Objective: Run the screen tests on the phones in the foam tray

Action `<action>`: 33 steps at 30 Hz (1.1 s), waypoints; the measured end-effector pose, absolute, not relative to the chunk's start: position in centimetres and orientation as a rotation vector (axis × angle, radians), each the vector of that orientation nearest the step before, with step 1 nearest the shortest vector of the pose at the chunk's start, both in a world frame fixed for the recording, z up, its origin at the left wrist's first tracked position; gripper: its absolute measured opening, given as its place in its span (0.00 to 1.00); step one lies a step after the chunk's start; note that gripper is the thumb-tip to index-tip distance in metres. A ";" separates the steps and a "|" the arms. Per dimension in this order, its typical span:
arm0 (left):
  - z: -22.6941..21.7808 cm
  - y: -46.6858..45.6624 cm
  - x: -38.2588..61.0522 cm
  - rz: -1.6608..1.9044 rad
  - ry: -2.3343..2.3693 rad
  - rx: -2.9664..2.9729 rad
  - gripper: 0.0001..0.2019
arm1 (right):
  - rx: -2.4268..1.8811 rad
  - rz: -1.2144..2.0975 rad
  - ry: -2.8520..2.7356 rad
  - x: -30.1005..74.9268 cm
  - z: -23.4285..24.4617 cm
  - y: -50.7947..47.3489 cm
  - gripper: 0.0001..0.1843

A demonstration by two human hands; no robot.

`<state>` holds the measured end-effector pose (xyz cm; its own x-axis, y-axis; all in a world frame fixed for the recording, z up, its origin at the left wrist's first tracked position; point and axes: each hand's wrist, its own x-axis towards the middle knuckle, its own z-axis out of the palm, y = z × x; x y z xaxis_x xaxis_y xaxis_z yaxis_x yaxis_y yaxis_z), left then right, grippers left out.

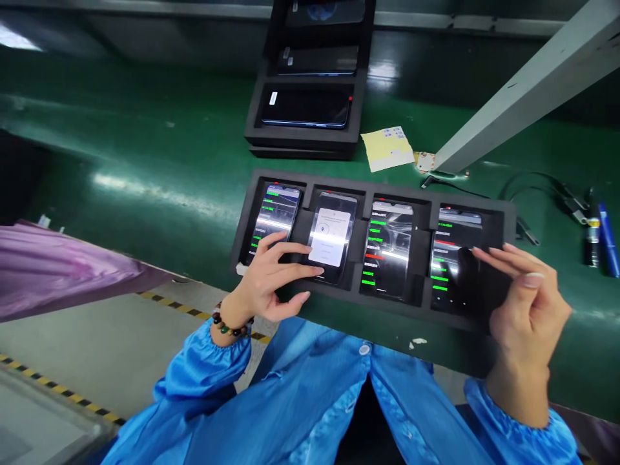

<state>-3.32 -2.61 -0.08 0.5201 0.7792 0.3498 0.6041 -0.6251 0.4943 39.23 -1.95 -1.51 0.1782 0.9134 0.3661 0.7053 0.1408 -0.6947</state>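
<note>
Several smartphones lie screen up in the slots of a black foam tray [300, 181] in front of me. My left hand [274, 274] is open, its fingers spread over the lower left edge of the second smartphone [330, 236], whose screen shows a white pop-up box. Part of the leftmost smartphone [277, 210] is covered by that hand. Between my hands, the third smartphone [387, 248] shows green and red text lines. My right hand [530, 303] is open beside the rightmost smartphone [453, 258], fingers stretched to its right edge; whether they touch it I cannot tell.
Behind stands a stack of foam trays [300, 139] with more phones. A yellow paper [387, 150] with small stickers lies near the foot of a grey post [513, 97]. Cables [542, 177], a black marker [591, 232] and a blue pen [608, 242] are at right.
</note>
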 end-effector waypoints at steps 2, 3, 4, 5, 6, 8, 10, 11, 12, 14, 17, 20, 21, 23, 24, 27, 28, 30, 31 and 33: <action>-0.2 -2.5 -3.3 0.883 1.208 2.457 0.22 | -1.614 0.296 -1.581 39.2 -1.5 -2.0 0.27; -0.3 -2.5 -3.2 0.913 1.243 2.455 0.20 | -1.620 0.293 -1.589 39.2 -1.5 -1.9 0.29; -0.4 -2.5 -3.2 0.933 1.278 2.452 0.19 | -1.631 0.293 -1.599 39.2 -1.5 -1.9 0.30; -0.5 -2.5 -3.1 0.945 1.311 2.449 0.18 | -1.641 0.297 -1.607 39.2 -1.5 -1.9 0.30; -0.6 -2.5 -3.0 0.943 1.341 2.445 0.18 | -1.650 0.298 -1.613 39.2 -1.5 -1.9 0.31; -0.7 -2.4 -2.8 0.897 1.380 2.444 0.19 | -1.657 0.293 -1.608 39.2 -1.5 -1.9 0.31; -0.8 -2.4 -2.6 0.832 1.387 2.461 0.21 | -1.662 0.291 -1.602 39.1 -1.4 -1.9 0.31; -0.8 -2.3 -2.6 0.797 1.387 2.471 0.23 | -1.664 0.292 -1.600 39.1 -1.4 -1.9 0.31; -0.8 -2.3 -2.5 0.765 1.391 2.480 0.24 | -1.665 0.293 -1.597 39.1 -1.4 -2.0 0.30; -0.8 -2.2 -2.4 0.724 1.403 2.491 0.25 | -1.666 0.297 -1.596 39.1 -1.4 -2.0 0.30; -0.8 -2.2 -2.4 0.742 1.426 2.470 0.26 | -1.662 0.291 -1.587 39.1 -1.4 -2.1 0.30; -0.6 -2.2 -2.4 0.825 1.504 2.386 0.26 | -1.653 0.286 -1.578 39.2 -1.5 -2.1 0.30; -0.6 -2.2 -2.4 0.857 1.533 2.357 0.27 | -1.653 0.287 -1.579 39.2 -1.5 -2.0 0.30; -0.4 -2.1 -2.5 0.904 1.562 2.311 0.27 | -1.656 0.293 -1.590 39.1 -1.5 -2.0 0.29; -0.4 -2.1 -2.5 0.918 1.566 2.293 0.27 | -1.656 0.296 -1.593 39.1 -1.5 -2.0 0.29; -0.3 -2.0 -2.8 0.937 1.509 2.277 0.25 | -1.652 0.299 -1.594 39.0 -1.4 -2.0 0.28; -0.3 -2.0 -2.9 0.931 1.463 2.297 0.24 | -1.649 0.302 -1.589 39.1 -1.4 -2.0 0.28; -0.4 -2.1 -3.0 0.890 1.341 2.375 0.21 | -1.645 0.306 -1.582 39.1 -1.4 -2.1 0.28; -0.5 -2.1 -3.0 0.865 1.282 2.417 0.20 | -1.646 0.307 -1.582 39.1 -1.4 -2.1 0.28; -0.6 -2.2 -2.9 0.844 1.229 2.472 0.19 | -1.651 0.308 -1.583 39.2 -1.5 -2.1 0.29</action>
